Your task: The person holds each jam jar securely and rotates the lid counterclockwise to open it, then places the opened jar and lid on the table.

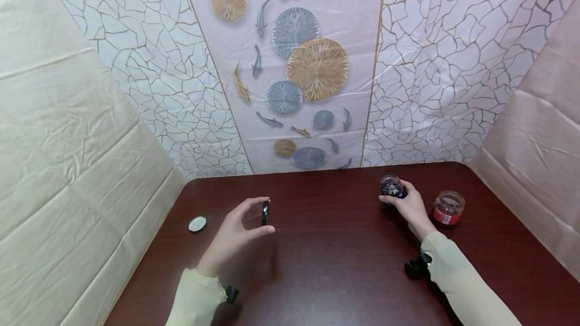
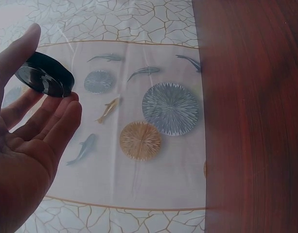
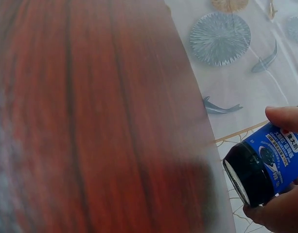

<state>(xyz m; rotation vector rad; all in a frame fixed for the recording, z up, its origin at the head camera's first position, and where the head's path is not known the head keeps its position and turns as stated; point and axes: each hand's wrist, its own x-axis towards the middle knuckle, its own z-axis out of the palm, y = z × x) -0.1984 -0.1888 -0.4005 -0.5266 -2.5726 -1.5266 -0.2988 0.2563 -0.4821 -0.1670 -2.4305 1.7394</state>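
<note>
My left hand [image 1: 235, 233] pinches a round black lid [image 1: 265, 213] on edge between thumb and fingertips, above the table. In the left wrist view, the lid [image 2: 45, 75] shows its glossy dark face. Over at the right, my right hand [image 1: 411, 208] grips a small glass jar [image 1: 391, 186], its open mouth facing up. The right wrist view shows the jar's blue label [image 3: 284, 151] and its dark lower end, which looks raised off the tabletop. Part of that jar is hidden by my fingers.
Beside my right wrist stands an open glass jar with a red label [image 1: 447, 209]. A lid with a white inner face [image 1: 197, 224] lies left of my left hand. The dark red wooden table [image 1: 317, 265] ends at a patterned cloth wall [image 1: 312, 130].
</note>
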